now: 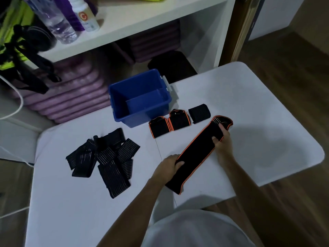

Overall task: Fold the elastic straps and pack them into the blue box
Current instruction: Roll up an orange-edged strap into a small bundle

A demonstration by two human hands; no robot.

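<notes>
Head view: one wide look down onto a white table (249,97), everything below is read from it.
Strap in hand: a long black strap with orange edging (197,154) lies flat and diagonal at the table's centre, running from about 7 o'clock up to 1 o'clock.
Left hand (169,168): curled round the strap's left edge near its lower end, thumb lying on top of the fabric.
Right hand (223,141): pinching the strap near its upper, flared end, thumb on top and fingers beyond the far edge.
Blue box (140,97): at 12 o'clock from the strap, open, nothing visible inside it.
Folded straps: two orange-edged ones (169,124) lie touching each other just beside the box at its 4 o'clock corner; a plain black folded one (199,113) sits just beside them at 3 o'clock.
Unfolded pile: black ribbed straps (105,157) heaped at 9 o'clock from the held strap, well apart from it.
Doing the fold well: I would carry the upper end over towards the lower, line up the orange edges, and press the crease flat so the bundle matches the folded pair.
Risk: elastic likely springs open if let go before it is pressed.
Writing: a white bottle (85,15) on the shelf at 11 o'clock bears an orange round mark that looks like a "C"; its smaller print is too blurred to read.
</notes>
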